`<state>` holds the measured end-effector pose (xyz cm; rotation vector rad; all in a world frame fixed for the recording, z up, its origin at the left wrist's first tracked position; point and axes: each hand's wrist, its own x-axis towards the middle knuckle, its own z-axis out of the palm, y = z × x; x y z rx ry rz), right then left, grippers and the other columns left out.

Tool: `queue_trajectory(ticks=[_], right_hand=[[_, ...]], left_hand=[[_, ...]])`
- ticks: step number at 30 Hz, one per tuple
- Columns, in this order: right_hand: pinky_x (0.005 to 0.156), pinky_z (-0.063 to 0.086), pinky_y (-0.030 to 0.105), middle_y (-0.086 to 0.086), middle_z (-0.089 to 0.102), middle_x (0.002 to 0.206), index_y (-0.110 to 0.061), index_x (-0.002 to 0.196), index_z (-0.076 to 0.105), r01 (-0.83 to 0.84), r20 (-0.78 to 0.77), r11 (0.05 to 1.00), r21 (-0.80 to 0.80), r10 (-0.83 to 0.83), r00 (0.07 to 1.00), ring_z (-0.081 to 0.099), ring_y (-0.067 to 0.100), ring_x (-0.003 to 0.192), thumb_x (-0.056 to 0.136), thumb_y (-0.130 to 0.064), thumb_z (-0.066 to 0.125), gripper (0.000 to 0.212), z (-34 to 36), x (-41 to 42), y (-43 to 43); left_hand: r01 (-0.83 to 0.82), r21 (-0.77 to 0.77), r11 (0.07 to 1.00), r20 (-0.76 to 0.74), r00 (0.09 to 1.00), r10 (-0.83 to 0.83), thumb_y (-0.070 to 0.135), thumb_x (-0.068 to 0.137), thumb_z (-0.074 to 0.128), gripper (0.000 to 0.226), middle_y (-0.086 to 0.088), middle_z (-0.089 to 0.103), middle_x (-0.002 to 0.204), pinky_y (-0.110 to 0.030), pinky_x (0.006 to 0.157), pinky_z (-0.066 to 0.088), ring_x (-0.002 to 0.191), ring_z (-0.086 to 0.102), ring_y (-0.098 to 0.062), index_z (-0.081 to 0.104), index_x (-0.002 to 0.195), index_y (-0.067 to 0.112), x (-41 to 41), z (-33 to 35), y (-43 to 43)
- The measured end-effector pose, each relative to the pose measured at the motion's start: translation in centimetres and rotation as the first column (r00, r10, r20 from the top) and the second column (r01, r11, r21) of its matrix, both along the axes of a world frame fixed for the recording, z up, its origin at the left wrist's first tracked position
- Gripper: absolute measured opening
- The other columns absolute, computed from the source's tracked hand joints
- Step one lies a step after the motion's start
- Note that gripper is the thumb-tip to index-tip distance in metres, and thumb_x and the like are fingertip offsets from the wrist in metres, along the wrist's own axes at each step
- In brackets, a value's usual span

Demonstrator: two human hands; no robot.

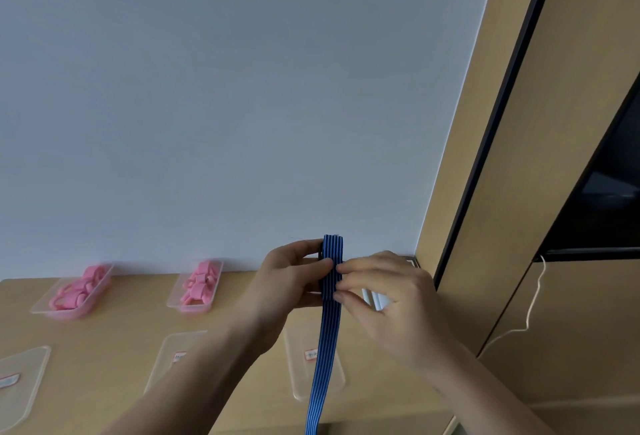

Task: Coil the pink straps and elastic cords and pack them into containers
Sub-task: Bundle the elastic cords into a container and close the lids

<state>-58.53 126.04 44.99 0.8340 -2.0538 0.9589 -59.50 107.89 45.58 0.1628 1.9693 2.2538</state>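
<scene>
A blue striped elastic cord (pixel 325 341) is held up in front of the wall, its top part wound into a coil between my hands. My left hand (pixel 294 275) grips the coil from the left side. The thumb and fingers of my right hand (pixel 384 296) pinch the band just below the coil. The loose tail hangs straight down past the table's front edge. Two clear containers at the back of the table hold pink straps: one at the left (pixel 74 290), one in the middle (pixel 197 287).
Three clear lids with small labels lie on the wooden table: far left (pixel 20 382), middle (pixel 173 355), and right (pixel 304 365) behind the cord. A wooden cabinet (pixel 568 313) with a thin white string stands at the right. A white wall rises behind the table.
</scene>
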Motion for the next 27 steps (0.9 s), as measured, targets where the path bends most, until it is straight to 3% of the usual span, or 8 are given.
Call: queue_trajectory(ticks=[3,6,9,13,17,22,27], right_hand=[[0.073,0.053,0.028,-0.015,0.07,0.093,-0.022,0.099,0.076,0.031,0.184,0.995,-0.095,-0.013,0.983,0.065,0.006,0.086,0.081,-0.018,0.078,0.019,1.0,-0.4,-0.2],[0.082,0.054,0.029,-0.017,0.066,0.108,-0.027,0.124,0.066,0.082,0.493,0.997,-0.014,-0.064,0.868,0.061,0.003,0.097,0.089,-0.026,0.073,0.036,1.9,-1.5,-0.2],[0.083,0.056,0.031,-0.01,0.073,0.097,-0.028,0.105,0.073,-0.002,0.618,1.0,-0.024,0.016,0.786,0.066,0.001,0.093,0.09,-0.019,0.071,0.018,2.8,-2.1,-0.1],[0.091,0.054,0.032,-0.011,0.073,0.096,-0.026,0.101,0.073,-0.029,0.67,0.999,-0.024,0.038,0.741,0.066,0.001,0.096,0.089,-0.014,0.071,0.017,3.7,-2.1,0.2],[0.089,0.056,0.035,-0.008,0.075,0.092,-0.022,0.102,0.074,-0.022,0.668,0.999,-0.042,0.044,0.743,0.069,0.004,0.09,0.089,-0.013,0.072,0.016,3.9,-2.2,0.1],[0.086,0.059,0.046,0.001,0.076,0.088,-0.015,0.098,0.075,0.001,0.689,0.985,-0.174,0.121,0.715,0.072,0.018,0.085,0.088,-0.008,0.071,0.013,3.1,-2.0,-0.2],[0.077,0.06,0.034,0.003,0.076,0.086,-0.014,0.097,0.075,0.015,0.681,0.968,-0.251,0.166,0.713,0.072,0.016,0.078,0.088,-0.007,0.072,0.012,2.7,-2.3,-0.4]], left_hand=[[-0.032,-0.063,0.998,-0.052,0.998,0.028,0.004,0.101,0.06,0.026,-0.012,0.08,0.104,-0.042,0.084,0.064,0.094,0.077,-0.03,0.071,0.121,0.017,0.2,-0.2,0.2],[-0.018,-0.076,0.997,-0.081,0.997,0.012,0.003,0.101,0.06,0.028,-0.013,0.08,0.102,-0.042,0.085,0.064,0.096,0.077,-0.032,0.068,0.124,0.016,0.5,-0.2,0.4],[-0.001,-0.054,0.999,-0.086,0.996,-0.004,0.003,0.1,0.063,0.032,-0.015,0.08,0.102,-0.041,0.082,0.064,0.097,0.077,-0.034,0.063,0.129,0.013,0.6,-0.3,0.4],[0.042,-0.01,0.999,-0.069,0.997,-0.043,0.004,0.097,0.066,0.036,-0.019,0.078,0.106,-0.037,0.08,0.062,0.1,0.076,-0.035,0.06,0.131,0.011,0.7,-0.8,0.2],[0.1,0.047,0.994,-0.043,0.994,-0.098,0.01,0.1,0.063,0.031,-0.02,0.076,0.113,-0.036,0.084,0.06,0.106,0.074,-0.036,0.064,0.131,0.011,0.7,-1.2,0.1],[0.112,0.074,0.991,-0.056,0.993,-0.108,0.009,0.105,0.054,0.029,-0.018,0.076,0.112,-0.048,0.096,0.059,0.104,0.074,-0.037,0.063,0.133,0.01,0.8,-1.5,0.4],[0.08,0.114,0.99,-0.055,0.996,-0.074,0.009,0.107,0.05,0.028,-0.014,0.076,0.103,-0.035,0.081,0.058,0.092,0.073,-0.028,0.063,0.132,0.011,0.8,-1.8,0.8]])
